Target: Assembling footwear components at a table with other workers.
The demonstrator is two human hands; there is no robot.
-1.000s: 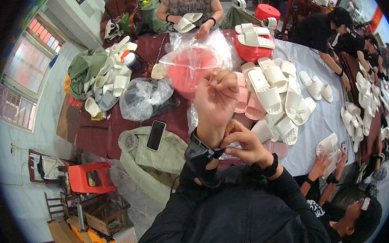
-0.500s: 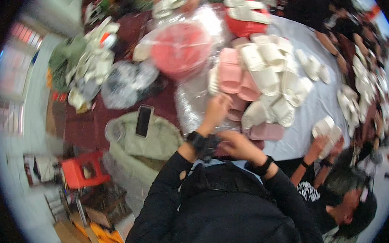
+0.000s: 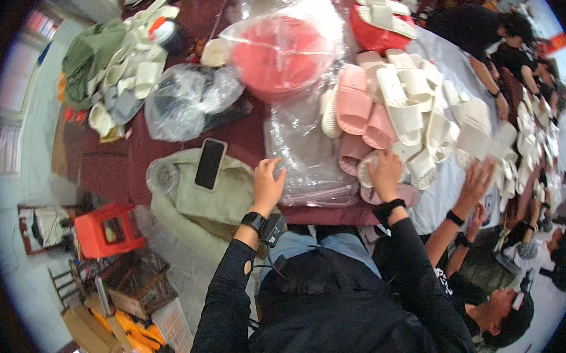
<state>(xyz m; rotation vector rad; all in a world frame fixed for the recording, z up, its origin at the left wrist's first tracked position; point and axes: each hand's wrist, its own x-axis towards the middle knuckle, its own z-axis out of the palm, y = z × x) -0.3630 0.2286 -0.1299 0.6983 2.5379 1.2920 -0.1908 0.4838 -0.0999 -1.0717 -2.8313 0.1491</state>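
Observation:
My left hand [image 3: 269, 185] is open, thumb apart from the fingers, between the green cloth-lined bag and the clear plastic bags [image 3: 306, 175] stacked on the table. It holds nothing that I can see. My right hand [image 3: 386, 174] reaches over the near edge of the slipper pile with its fingers apart. Under and beside it are a white slipper [image 3: 365, 172] and a mauve slipper [image 3: 405, 195]. Whether the fingertips press on the white one is hard to see. Pink slippers [image 3: 352, 99] and several white slippers [image 3: 405, 117] lie just beyond.
A phone [image 3: 210, 164] rests on the green bag [image 3: 165, 175]. Farther back stand a plastic-wrapped red round stool [image 3: 278, 55] and a red container [image 3: 378, 29] with white slippers on it. At right, a co-worker's hands [image 3: 477, 186] handle slippers. A red plastic stool [image 3: 109, 229] stands at left.
My hands have moved apart: the left drew back toward the green bag, the right went to the slippers. The co-worker's hands reached farther forward. The whole view has shifted slightly.

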